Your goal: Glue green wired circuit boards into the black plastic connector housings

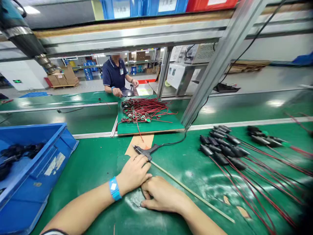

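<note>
A black glue gun [146, 152] lies on the green bench, its nozzle pointing left and a long pale glue stick [193, 191] trailing from its rear toward the lower right. My left hand [135, 173], with a blue band on the wrist, lies palm down just in front of the gun. Its fingers are stretched out, and the fingertips reach the gun's body; whether they touch it I cannot tell. Beside it, my right hand [162, 195] rests on the bench with loosely curled fingers and the thumb toward me. Nothing shows in it, and the two hands meet at the fingers.
A blue bin [49, 169] with black parts stands left. Black cylindrical parts [221, 145] with red wires lie right. Ahead, a raised green board [151, 129] bears red-wired round pieces. A power driver [29, 36] hangs upper left. A person [116, 73] works across the bench.
</note>
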Available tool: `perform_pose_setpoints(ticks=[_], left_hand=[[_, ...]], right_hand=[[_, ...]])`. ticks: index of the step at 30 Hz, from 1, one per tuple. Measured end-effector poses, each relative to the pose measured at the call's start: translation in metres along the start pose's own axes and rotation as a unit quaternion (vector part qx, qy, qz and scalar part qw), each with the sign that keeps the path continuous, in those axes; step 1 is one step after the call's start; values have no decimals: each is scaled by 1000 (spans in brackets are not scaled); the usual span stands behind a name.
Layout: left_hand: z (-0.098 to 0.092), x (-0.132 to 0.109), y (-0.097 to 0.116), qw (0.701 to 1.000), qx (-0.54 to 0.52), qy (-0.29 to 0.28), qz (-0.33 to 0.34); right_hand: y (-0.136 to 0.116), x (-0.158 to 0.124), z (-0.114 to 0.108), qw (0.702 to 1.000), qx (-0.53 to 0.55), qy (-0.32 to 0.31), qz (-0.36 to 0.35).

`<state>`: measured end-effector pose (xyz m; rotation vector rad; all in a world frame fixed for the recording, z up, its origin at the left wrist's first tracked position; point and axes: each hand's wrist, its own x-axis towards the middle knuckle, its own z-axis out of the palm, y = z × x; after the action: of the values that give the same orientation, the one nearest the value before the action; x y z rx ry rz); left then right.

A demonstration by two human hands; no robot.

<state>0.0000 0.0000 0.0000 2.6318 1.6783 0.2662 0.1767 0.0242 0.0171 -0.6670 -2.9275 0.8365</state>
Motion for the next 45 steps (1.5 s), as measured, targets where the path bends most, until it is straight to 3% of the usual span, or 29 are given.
perform_pose_setpoints(ticks=[3, 6, 9, 12, 15, 18, 24, 26, 28, 32, 34, 36, 38, 42, 43, 45], left_hand=[[1, -23, -7, 999, 5, -2, -33], [1, -38, -16, 998, 3, -13, -53], [0, -41, -22, 998, -1, -23, -59], [0, -37, -23, 998, -5, -26, -62], [0, -35, -22, 997, -7, -42, -66], [1, -35, -19, 996, -5, -55, -74], [8, -35, -19, 995, -17, -59, -81], [9, -34, -19, 994, -30, -65, -88], [7, -32, -19, 992, -47, -77, -93], [1, -30, -17, 991, -58, -80, -91], [1, -30, -16, 993, -46, -68, -85], [2, -29, -16, 995, -16, -53, -79], [4, -28, -17, 996, 22, -41, -77], [5, -28, -20, 995, 65, -15, -78], [6, -28, -21, 995, 66, -9, -80], [9, -28, -22, 995, 60, 1, -84]], right_hand=[[-2, 2, -4, 999, -9, 38, 8], [4, 7, -7, 991, -27, 116, 59], [17, 10, -11, 972, -53, 190, 127], [31, 15, -21, 954, -76, 226, 180], [42, 36, -44, 943, -97, 236, 215], [50, 74, -67, 933, -122, 233, 244], [41, 136, -95, 926, -179, 191, 270], [39, 141, -122, 923, -206, 182, 270], [40, 136, -165, 908, -241, 192, 284], [56, 111, -261, 842, -319, 271, 341], [67, 99, -285, 820, -340, 294, 354], [77, 95, -282, 833, -348, 272, 335], [84, 96, -254, 867, -345, 226, 280], [107, 99, -157, 951, -287, 95, 68], [115, 98, -133, 965, -245, 95, -10], [128, 93, -96, 969, -198, 114, -92]])
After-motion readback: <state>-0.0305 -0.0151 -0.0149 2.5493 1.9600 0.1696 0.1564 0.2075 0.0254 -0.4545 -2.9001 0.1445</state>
